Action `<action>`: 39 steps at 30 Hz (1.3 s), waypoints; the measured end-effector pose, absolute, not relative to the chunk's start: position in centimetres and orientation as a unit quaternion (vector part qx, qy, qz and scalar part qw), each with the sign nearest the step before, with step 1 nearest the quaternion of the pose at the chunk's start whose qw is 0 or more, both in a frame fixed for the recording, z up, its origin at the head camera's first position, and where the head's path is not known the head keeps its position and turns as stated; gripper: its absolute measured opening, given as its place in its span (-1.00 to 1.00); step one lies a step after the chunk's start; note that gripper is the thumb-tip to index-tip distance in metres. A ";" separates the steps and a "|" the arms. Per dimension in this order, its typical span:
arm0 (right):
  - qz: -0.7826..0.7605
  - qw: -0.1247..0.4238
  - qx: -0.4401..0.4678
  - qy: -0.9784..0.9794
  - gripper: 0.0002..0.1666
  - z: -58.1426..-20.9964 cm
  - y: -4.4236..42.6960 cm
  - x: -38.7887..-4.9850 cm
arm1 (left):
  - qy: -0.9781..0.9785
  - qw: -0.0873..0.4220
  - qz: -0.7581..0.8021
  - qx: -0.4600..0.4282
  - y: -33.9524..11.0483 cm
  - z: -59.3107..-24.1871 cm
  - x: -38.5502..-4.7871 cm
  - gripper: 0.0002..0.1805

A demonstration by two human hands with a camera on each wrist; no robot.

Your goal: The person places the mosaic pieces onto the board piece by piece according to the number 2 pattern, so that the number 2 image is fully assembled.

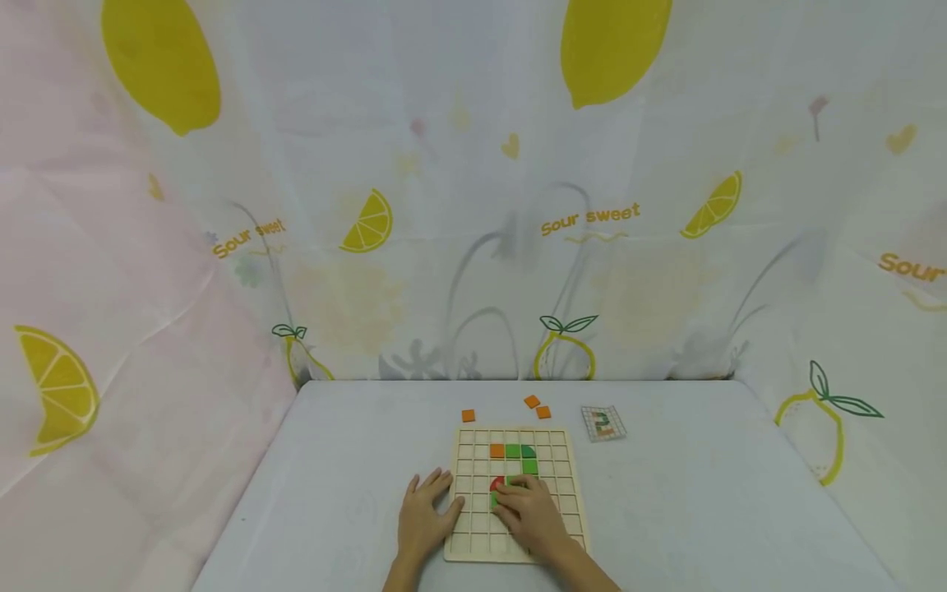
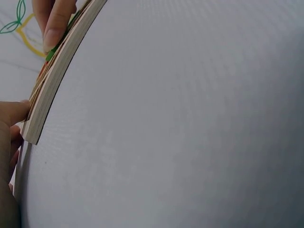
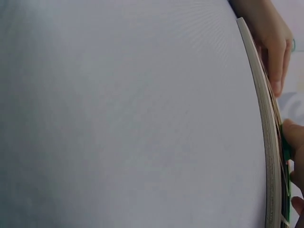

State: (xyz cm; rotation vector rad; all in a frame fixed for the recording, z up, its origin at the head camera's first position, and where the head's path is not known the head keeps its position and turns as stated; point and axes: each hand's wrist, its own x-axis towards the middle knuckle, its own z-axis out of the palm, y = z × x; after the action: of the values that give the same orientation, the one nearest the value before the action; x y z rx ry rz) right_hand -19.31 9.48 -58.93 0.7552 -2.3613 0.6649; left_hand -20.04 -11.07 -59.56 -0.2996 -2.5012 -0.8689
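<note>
A pale wooden grid board (image 1: 477, 543) lies on the table. Along its left edge rests my left hand (image 1: 425, 516), its fingers spread and its thumb on the board's face. My right hand (image 1: 534, 518) reaches over the middle of the board and pinches a green tile (image 1: 494, 500) between thumb and fingers. In the left wrist view, a green edge (image 2: 50, 54) shows beneath a right fingertip. A red rounded tile (image 1: 497, 483) sits just above the pinched one. Higher up are an orange tile (image 1: 497, 450), a green square tile (image 1: 514, 450), a dark green rounded tile (image 1: 528, 451) and another green tile (image 1: 529, 466). My right hand hides some cells.
Behind the board lie three loose orange tiles (image 1: 468, 416) on the white table (image 1: 333, 460). A small pattern card (image 1: 602, 423) with a printed grid lies to the right. A lemon-print cloth (image 1: 459, 271) hangs behind the table and along its sides.
</note>
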 end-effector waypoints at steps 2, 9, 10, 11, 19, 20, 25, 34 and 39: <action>0.250 0.286 0.274 -0.884 -0.81 -59.0 9.2 -19.4 | -0.911 0.246 -0.313 -0.112 -11.0 -59.5 -20.1 -0.59; 0.251 0.323 0.254 -0.877 -0.82 -59.3 8.6 -19.4 | -0.906 0.266 -0.307 -0.121 -10.9 -59.7 -20.1 -0.60; 0.252 0.327 0.251 -0.876 -0.83 -59.3 8.6 -19.3 | -0.906 0.267 -0.306 -0.122 -10.9 -59.7 -20.2 -0.60; 0.251 0.330 0.249 -0.875 -0.83 -59.4 8.5 -19.3 | -0.905 0.268 -0.307 -0.122 -10.9 -59.7 -20.2 -0.60; 0.254 0.339 0.244 -0.872 -0.83 -59.4 8.6 -19.1 | -0.904 0.261 -0.315 -0.121 -10.8 -59.7 -20.2 -0.60; 0.258 0.341 0.244 -0.870 -0.83 -59.4 8.7 -19.1 | -0.904 0.260 -0.315 -0.121 -10.8 -59.8 -20.2 -0.60; 0.274 0.335 0.244 -0.868 -0.86 -59.4 8.9 -18.7 | -0.903 0.265 -0.315 -0.121 -10.7 -59.7 -20.1 -0.60; 0.259 0.295 0.279 -0.876 -0.73 -59.2 9.6 -17.9 | -0.908 0.251 -0.316 -0.112 -10.9 -59.6 -20.1 -0.59; 0.250 0.245 0.286 -0.892 -0.69 -58.7 9.7 -17.8 | -0.911 0.246 -0.313 -0.111 -11.1 -59.8 -20.1 -0.58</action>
State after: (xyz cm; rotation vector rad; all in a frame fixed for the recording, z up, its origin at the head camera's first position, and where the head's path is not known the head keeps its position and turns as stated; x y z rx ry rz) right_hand -17.83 9.72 -58.72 0.7801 -2.4349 0.6832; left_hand -20.10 -11.07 -59.79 -0.3036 -2.4848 -0.8545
